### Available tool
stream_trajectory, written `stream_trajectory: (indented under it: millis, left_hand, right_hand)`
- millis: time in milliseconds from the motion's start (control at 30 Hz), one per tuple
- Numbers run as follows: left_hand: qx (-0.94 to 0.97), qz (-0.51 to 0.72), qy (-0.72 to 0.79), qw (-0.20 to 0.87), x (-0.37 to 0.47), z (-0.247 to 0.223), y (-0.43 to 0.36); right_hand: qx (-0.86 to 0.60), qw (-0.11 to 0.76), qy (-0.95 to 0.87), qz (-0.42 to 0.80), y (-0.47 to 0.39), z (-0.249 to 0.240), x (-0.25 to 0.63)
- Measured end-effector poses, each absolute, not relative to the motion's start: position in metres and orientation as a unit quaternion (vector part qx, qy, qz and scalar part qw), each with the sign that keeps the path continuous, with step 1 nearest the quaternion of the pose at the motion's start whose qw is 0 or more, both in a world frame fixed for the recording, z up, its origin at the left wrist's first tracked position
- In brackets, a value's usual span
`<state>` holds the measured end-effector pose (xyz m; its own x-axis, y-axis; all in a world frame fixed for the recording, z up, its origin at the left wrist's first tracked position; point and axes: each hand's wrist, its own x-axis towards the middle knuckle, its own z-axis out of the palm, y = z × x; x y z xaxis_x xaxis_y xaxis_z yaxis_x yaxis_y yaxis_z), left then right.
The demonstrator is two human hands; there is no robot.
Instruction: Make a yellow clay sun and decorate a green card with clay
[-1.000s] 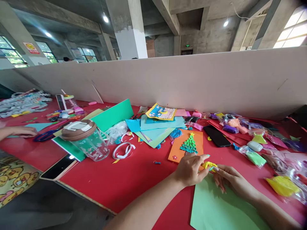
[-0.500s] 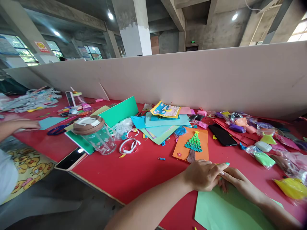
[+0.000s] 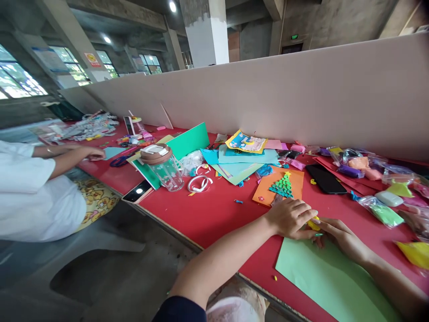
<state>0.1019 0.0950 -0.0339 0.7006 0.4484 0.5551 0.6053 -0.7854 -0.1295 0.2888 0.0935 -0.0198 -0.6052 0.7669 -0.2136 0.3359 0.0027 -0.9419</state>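
A small lump of yellow modelling clay (image 3: 314,223) is pinched between my two hands. My left hand (image 3: 292,218) is closed, its fingers bent against the clay from the left. Reaching in from the right, my right hand (image 3: 346,239) presses its fingers on the same lump; parts of its fingertips are hidden. Both hands are over the far edge of a light green paper sheet (image 3: 321,277). Just beyond my left hand lies an orange card (image 3: 263,195) bearing a tree (image 3: 282,185) of green and blue clay pieces with a yellow star on top.
A black phone (image 3: 325,179) and bagged clay (image 3: 384,212) lie to the right. At left stand a lidded cup (image 3: 167,172), another phone (image 3: 137,192) and a green folder (image 3: 191,143). Coloured papers (image 3: 244,158) lie behind. Another person's hand (image 3: 95,153) rests at far left.
The view has swung left, bringing more of the other person into sight. My hands have shifted slightly, and the yellow clay between them now shows more plainly.
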Motion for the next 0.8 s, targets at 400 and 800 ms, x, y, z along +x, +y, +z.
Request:
stream_trajectory:
  millis: [400, 800]
  left_hand:
    - [-0.895, -0.249, -0.3, 0.218, 0.105, -0.046, 0.097]
    - [-0.886, -0.281, -0.309, 0.2, 0.1, -0.044, 0.092]
  right_hand:
    - [-0.384, 0.195, -0.713, 0.553, 0.093, -0.02, 0.285]
    - [-0.408, 0.207, -0.698, 0.55, 0.095, -0.023, 0.288]
